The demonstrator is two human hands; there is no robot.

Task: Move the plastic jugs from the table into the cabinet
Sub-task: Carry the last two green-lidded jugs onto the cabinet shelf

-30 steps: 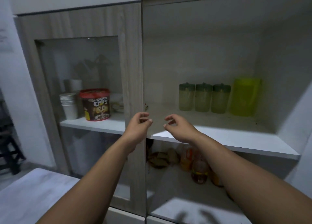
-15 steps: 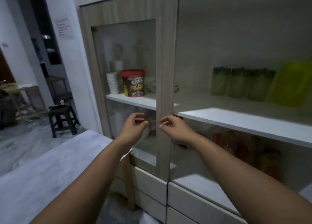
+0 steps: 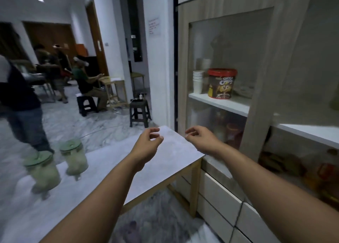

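— Marble floor and a busy room lie beyond the pale grey bench [image 3: 174, 151]. Where are the jugs?

— Two clear plastic jugs with green lids [image 3: 74, 157] stand at its far left, blurred.

— And the hands?

— Left hand [image 3: 146, 145] and right hand [image 3: 200, 138] hover loosely curled, holding nothing.

— Next?

— Probably reach left, grip one, and carry it to the wooden cabinet [image 3: 260, 96].

jugs [image 3: 74, 158]: translucent plastic | table [image 3: 170, 151]: matt | cabinet [image 3: 260, 96]: woodgrain, glass

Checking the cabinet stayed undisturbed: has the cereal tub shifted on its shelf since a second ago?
No. The cereal tub still stands just right of the paper cups; only the camera turned left.
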